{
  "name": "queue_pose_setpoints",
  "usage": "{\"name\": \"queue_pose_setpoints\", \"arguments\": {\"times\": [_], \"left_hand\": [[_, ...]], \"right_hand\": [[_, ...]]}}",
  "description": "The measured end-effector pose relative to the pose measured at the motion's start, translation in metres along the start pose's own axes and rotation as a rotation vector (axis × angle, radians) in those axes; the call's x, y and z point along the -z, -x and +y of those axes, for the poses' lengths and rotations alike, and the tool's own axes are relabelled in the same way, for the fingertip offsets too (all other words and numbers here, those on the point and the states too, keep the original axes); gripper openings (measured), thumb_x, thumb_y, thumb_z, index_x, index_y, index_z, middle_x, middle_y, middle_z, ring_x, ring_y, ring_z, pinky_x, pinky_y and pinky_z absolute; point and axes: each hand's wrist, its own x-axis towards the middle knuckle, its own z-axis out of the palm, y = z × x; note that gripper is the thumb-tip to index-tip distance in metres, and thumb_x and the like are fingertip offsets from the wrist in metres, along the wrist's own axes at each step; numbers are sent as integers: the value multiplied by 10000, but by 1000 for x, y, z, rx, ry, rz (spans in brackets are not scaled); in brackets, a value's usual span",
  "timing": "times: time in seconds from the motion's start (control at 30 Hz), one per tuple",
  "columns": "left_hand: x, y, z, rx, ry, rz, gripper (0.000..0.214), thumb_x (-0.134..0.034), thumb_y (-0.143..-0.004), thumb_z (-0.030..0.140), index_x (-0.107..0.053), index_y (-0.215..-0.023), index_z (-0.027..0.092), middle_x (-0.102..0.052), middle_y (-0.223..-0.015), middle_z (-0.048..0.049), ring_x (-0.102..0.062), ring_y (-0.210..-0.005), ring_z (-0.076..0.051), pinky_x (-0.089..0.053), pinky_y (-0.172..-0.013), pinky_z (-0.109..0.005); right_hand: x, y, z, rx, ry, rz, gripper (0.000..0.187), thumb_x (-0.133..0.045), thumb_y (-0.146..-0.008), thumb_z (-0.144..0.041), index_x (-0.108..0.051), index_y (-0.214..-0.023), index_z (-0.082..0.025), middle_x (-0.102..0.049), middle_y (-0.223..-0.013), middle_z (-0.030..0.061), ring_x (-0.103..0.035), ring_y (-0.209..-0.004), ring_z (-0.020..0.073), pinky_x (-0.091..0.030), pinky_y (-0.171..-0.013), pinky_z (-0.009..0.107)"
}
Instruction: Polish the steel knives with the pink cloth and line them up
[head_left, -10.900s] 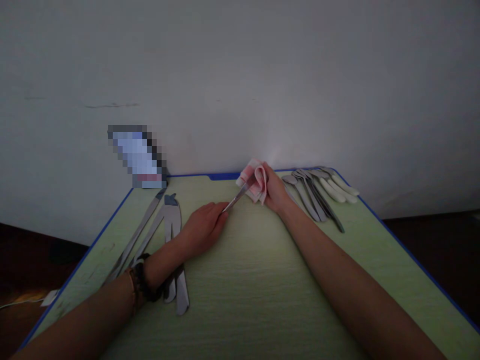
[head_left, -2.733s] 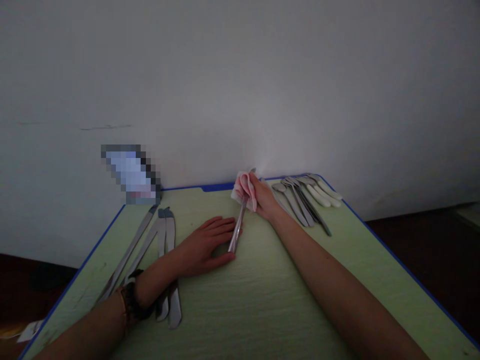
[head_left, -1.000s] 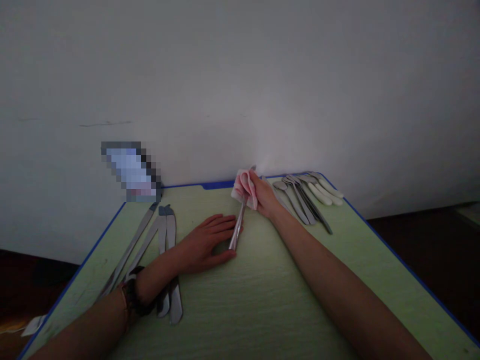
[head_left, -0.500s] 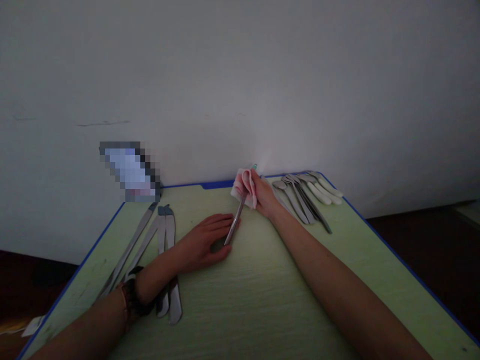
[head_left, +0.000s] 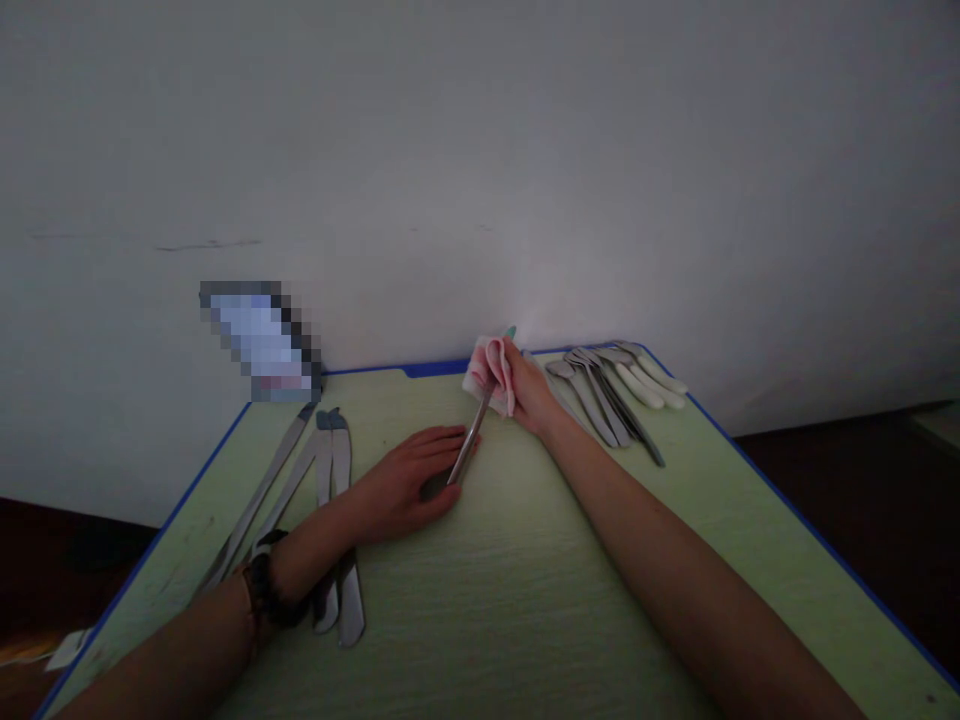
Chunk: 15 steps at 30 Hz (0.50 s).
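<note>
My left hand (head_left: pixel 409 483) lies on the green table (head_left: pixel 525 600), its fingers and thumb pinching the near end of a long metal utensil (head_left: pixel 466 450). The utensil slants up and away to my right hand (head_left: pixel 529 393), which is closed on a folded pink cloth (head_left: pixel 491 372) wrapped round the utensil's far part. A greenish tip sticks out past the cloth near the wall.
Several long metal utensils (head_left: pixel 330 470) lie on the left of the table, partly under my left forearm. A group of spoons and white-handled pieces (head_left: pixel 615 385) lies at the back right. A pixelated object (head_left: pixel 259 340) stands against the wall. Blue trim edges the table.
The utensil's near end has shifted slightly left and my left thumb has closed more round it. The cloth hand stays near the far edge.
</note>
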Motion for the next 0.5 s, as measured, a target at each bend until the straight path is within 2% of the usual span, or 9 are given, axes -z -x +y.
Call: {"name": "queue_pose_setpoints", "arguments": {"times": [0.2,0.5], "left_hand": [[-3,1,-2,18,13,18,483,-499,-892,214,-460,-1372,167,-533,-1371,-121,-419,-1319,-242,-338,-1116,-450],[-2,1,-2,33,39,39,507,-501,-879,195,-448,-1383,190,-522,-1384,-115,-423,-1319,-238,-350,-1108,-454]], "right_hand": [[-5,3,-4,-31,-40,63,342,-651,-780,-486,-621,-636,-177,-645,-590,-1,-574,-527,97,-533,-568,214],[-7,7,-6,-2,5,32,344,-604,-812,-504,-620,-699,-180,-666,-628,14,-601,-566,113,-551,-585,238]]}}
